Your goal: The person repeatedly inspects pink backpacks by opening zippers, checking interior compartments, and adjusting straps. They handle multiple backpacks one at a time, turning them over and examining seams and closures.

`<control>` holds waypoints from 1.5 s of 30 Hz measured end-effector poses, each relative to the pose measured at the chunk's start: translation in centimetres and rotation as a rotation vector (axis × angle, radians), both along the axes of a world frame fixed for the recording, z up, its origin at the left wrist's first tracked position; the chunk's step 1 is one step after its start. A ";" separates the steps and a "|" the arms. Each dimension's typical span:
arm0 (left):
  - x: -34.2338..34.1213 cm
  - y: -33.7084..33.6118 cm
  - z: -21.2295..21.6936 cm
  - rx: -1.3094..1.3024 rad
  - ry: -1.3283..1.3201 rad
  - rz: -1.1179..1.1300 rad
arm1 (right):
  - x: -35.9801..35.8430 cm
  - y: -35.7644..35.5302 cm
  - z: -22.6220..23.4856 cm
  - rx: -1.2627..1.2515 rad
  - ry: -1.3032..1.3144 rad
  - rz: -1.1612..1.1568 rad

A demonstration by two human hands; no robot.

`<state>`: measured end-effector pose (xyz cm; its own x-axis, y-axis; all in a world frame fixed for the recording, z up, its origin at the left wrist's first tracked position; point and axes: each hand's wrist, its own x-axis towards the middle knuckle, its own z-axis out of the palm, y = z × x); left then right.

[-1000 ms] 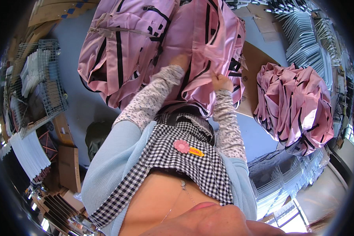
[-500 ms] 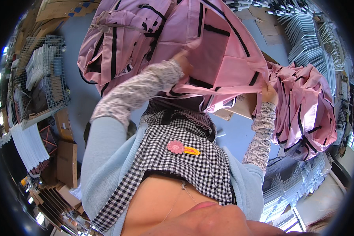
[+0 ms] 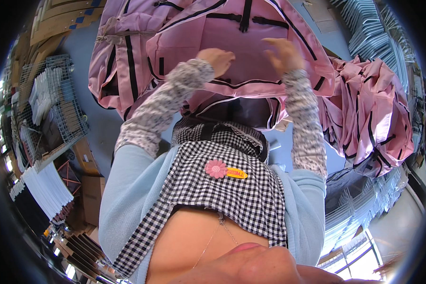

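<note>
A large pink bag (image 3: 251,52) with black trim lies opened in front of me, its lining and crossed black straps (image 3: 244,18) showing. My left hand (image 3: 217,61) is over the bag's near left part, fingers curled in; whether anything is inside them is hidden. Above the lining on the right, my right hand (image 3: 285,54) has its fingers apart and holds nothing. It is slightly blurred. A dark inner panel (image 3: 236,111) of the bag shows below its near edge, close to my checked apron (image 3: 222,165).
Another pink bag (image 3: 123,61), tied with a cord, adjoins on the left. More pink bags (image 3: 364,113) are bunched at the right. White wire racks (image 3: 369,42) stand at the far right. A wire mesh cart (image 3: 64,104) and cardboard (image 3: 61,19) are on the left.
My right hand has let go of the bag's right edge and moved left over the lining. The bag's opening is spread wider and shows the straps. My left hand has shifted slightly upward.
</note>
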<state>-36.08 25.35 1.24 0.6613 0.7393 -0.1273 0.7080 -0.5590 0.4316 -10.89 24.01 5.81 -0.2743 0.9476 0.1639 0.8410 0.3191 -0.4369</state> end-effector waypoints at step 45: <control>-1.8 -3.7 -6.3 -0.764 -0.354 -0.035 | -2.6 -6.6 -9.5 -1.066 0.326 0.079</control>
